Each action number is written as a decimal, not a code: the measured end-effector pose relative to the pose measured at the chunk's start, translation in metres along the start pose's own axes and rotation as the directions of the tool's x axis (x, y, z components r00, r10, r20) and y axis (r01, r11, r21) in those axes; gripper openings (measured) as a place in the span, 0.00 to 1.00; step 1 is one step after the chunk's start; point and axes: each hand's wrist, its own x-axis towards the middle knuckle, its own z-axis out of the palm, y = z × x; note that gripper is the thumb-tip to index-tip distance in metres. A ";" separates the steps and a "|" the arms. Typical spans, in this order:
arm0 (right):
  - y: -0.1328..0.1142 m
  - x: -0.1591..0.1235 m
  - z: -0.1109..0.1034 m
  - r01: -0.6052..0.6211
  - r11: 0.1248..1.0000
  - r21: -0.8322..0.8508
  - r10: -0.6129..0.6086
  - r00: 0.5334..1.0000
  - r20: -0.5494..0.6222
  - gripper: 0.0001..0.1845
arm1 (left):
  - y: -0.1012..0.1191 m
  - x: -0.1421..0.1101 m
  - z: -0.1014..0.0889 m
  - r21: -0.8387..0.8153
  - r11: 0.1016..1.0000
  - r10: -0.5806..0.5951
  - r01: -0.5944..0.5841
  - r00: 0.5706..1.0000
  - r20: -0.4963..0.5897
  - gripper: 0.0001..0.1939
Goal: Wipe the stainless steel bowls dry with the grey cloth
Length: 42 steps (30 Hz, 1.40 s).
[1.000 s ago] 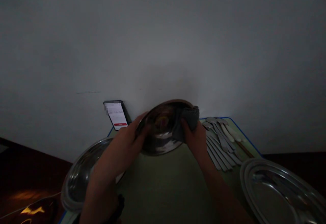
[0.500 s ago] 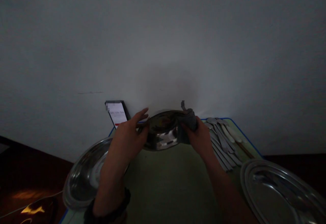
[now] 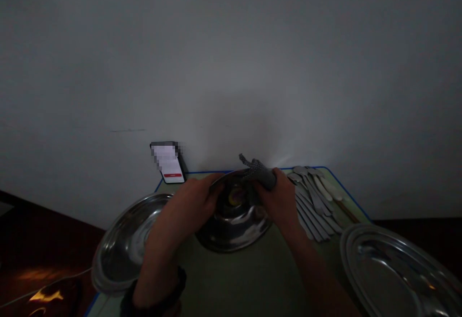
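Note:
A shiny metal plate (image 3: 234, 230) is held tilted above the middle of the table, its surface showing dark reflections and a yellowish spot. My left hand (image 3: 197, 199) is closed on its left rim, thumb inside and the other fingers partly hidden behind. A grey cloth (image 3: 265, 175) is bunched in my right hand (image 3: 279, 199), which presses it over the plate's upper right rim. One end of the cloth sticks up past the rim. The right fingertips are hidden by the cloth and plate.
Metal plates stand at the left (image 3: 119, 249) and at the right, stacked (image 3: 382, 269). Spoons and other cutlery (image 3: 314, 201) lie at the back right. A phone (image 3: 169, 163) leans on the wall (image 3: 231, 67) behind the green table (image 3: 245, 283).
The plate has come lower and its face now tips more towards me. My left fingers, lifted half a second ago, are back around the rim. The cloth has moved left along the rim.

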 end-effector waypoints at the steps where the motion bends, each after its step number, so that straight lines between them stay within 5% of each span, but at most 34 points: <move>1: -0.001 -0.001 0.001 -0.040 0.998 0.055 0.040 0.999 -0.003 0.18 | -0.001 0.000 -0.002 0.000 1.000 -0.008 0.008 1.000 -0.027 0.20; 3: -0.004 -0.004 0.006 -0.117 0.974 0.193 0.114 0.993 0.025 0.21 | -0.003 0.002 -0.004 -0.011 0.999 -0.044 0.043 0.988 -0.145 0.20; 7: -0.004 -0.010 0.019 -0.322 0.863 0.391 0.265 0.945 0.193 0.28 | -0.001 0.006 0.002 -0.172 0.984 -0.113 0.042 0.896 -0.429 0.21; 10: 0.005 -0.007 0.021 -0.385 0.825 0.414 0.307 0.920 0.244 0.27 | 0.001 0.008 0.009 -0.326 0.944 -0.062 -0.055 0.939 -0.338 0.22; 13: 0.016 0.000 0.011 -0.327 0.890 0.318 0.276 0.941 0.193 0.25 | 0.000 0.008 0.012 -0.380 0.925 -0.041 -0.031 0.983 -0.179 0.22; 19: 0.017 0.010 -0.014 -0.087 0.993 0.078 0.082 0.995 0.059 0.17 | -0.002 0.009 0.009 -0.148 0.985 -0.124 0.089 0.962 -0.243 0.22; 24: 0.008 0.006 -0.012 0.200 0.979 -0.040 -0.196 0.977 0.080 0.03 | -0.004 0.010 0.018 0.050 0.998 -0.033 0.030 0.998 0.057 0.24; 27: 0.006 0.004 -0.008 0.272 0.962 0.008 -0.272 0.960 0.070 0.03 | -0.003 0.009 0.020 0.105 0.994 -0.038 0.026 0.992 0.117 0.25; 33: 0.012 0.007 -0.004 0.078 0.985 0.154 -0.076 0.997 -0.021 0.11 | -0.006 0.007 0.007 -0.149 0.988 -0.036 0.034 0.999 -0.012 0.19; 38: 0.014 0.006 0.006 -0.022 0.939 0.343 0.043 0.998 -0.054 0.21 | -0.012 0.010 0.008 -0.557 0.831 -0.160 -0.009 0.954 -0.254 0.21; 42: 0.012 0.005 0.006 -0.106 0.913 0.394 0.178 0.973 -0.149 0.26 | -0.009 0.004 0.011 -0.689 0.725 -0.145 -0.007 0.976 -0.162 0.28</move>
